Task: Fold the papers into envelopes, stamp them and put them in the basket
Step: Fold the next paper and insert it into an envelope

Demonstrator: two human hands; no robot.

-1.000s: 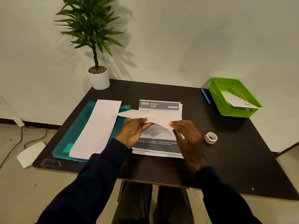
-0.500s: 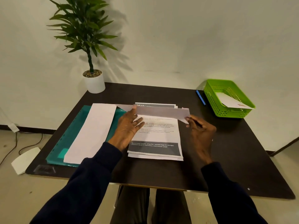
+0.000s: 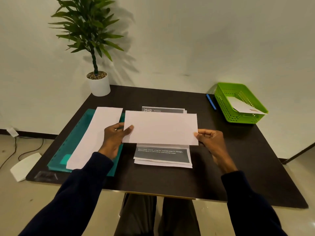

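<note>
- Back left corner of the table [image 3: 238, 159]: potted plant [image 3: 98, 82], well apart from the work and out of the way of the folding.
- Left side: teal folder [image 3: 85, 142] lying flat, with a long folded strip of paper [image 3: 95, 137] on top, probably parked there as a piece waiting its turn.
- Left hand [image 3: 114, 138]: pinches the left edge of the folded paper [image 3: 160, 128], thumb on top, the other fingers hidden underneath.
- Centre: folded paper held level just above the stack of printed sheets [image 3: 162, 155], blank side up, likely lifted to square the edges or check the fold before stamping.
- Right hand [image 3: 209, 140]: pinches the right edge between thumb and fingertips. Holding both ends alike keeps the sheet taut and flat.
- Back right: blue pen [image 3: 211, 102] just beside the left wall of the green basket [image 3: 223, 104].
- Basket set at the far right corner, within reach but off the folding area, with one finished envelope [image 3: 243, 106] leaning inside already.
- No stamp in sight anywhere on the table. By the look of it, folding of this piece is nearly finished, with stamping and the drop into the basket not yet done.
</note>
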